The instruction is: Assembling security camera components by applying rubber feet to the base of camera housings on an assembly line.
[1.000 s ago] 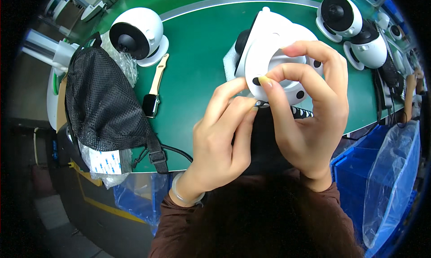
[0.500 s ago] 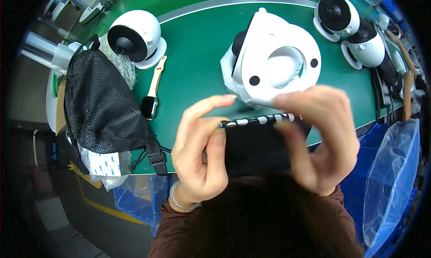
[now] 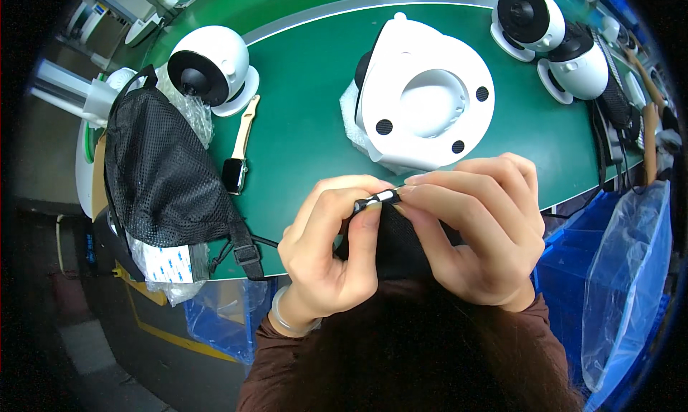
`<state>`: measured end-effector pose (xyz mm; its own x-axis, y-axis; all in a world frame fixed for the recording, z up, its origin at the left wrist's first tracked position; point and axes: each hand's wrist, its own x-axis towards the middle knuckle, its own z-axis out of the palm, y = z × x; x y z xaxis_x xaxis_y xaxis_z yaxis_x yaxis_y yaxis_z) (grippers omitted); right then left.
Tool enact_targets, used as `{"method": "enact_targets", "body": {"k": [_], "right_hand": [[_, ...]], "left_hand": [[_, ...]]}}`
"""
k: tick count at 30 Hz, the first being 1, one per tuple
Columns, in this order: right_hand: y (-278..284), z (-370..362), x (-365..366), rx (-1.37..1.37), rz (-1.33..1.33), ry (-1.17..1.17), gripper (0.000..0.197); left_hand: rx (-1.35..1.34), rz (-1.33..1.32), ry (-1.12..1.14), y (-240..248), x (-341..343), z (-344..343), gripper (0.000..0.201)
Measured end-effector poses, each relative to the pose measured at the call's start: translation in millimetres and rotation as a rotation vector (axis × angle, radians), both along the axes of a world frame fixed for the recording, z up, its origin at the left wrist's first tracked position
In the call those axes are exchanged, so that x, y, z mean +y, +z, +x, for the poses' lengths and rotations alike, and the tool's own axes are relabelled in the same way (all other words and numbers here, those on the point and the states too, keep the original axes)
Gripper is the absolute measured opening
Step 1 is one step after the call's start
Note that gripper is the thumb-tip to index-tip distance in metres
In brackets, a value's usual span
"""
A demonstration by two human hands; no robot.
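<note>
Both my hands are close together at the near edge of the table. Between them is a thin black sheet [image 3: 398,247] with white oval spots along its upper edge. My left hand [image 3: 326,243] pinches that edge between thumb and fingers. Thumb and fingers of my right hand [image 3: 476,233] also pinch it, right beside the left fingertips, and hide part of it. Just beyond my hands, a white camera-like device [image 3: 387,96] lies with its ring-shaped base turned up. Three round black pads [image 3: 481,93] show on the base. White foam wrap [image 3: 351,121] lies under the device.
Left on the green table [image 3: 301,111] are a wristwatch [image 3: 234,174], a white camera device [image 3: 231,53] and a black mesh bag [image 3: 161,175]. More white devices [image 3: 548,25] stand at the far right. Blue bins [image 3: 566,290] with clear plastic liners are below the table.
My right hand has come down from the device's base to the sheet's edge and closed there. A third black pad now shows on the base. The view has shifted slightly.
</note>
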<state>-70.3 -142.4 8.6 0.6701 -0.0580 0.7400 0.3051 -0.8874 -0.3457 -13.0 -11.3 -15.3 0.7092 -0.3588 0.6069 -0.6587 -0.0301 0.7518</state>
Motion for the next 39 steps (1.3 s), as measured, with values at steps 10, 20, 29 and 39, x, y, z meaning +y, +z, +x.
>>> {"method": "enact_targets", "body": {"k": [10,20,29,39], "right_hand": [[-2,3,-1,-0.061,0.008,0.009,0.019],[2,4,-2,-0.096,-0.185,0.047,0.017],[31,52,-39,0.118,0.275,0.136,0.008],[35,53,-32,0.149,0.339,0.108,0.007]], "left_hand": [[-0.017,0.074,0.042,8,0,-2,0.006],[0.025,0.056,0.089,10,0,0,0.001],[0.242,0.103,0.032,13,-5,5,0.006],[0.237,0.143,0.004,15,-9,10,0.004]]}}
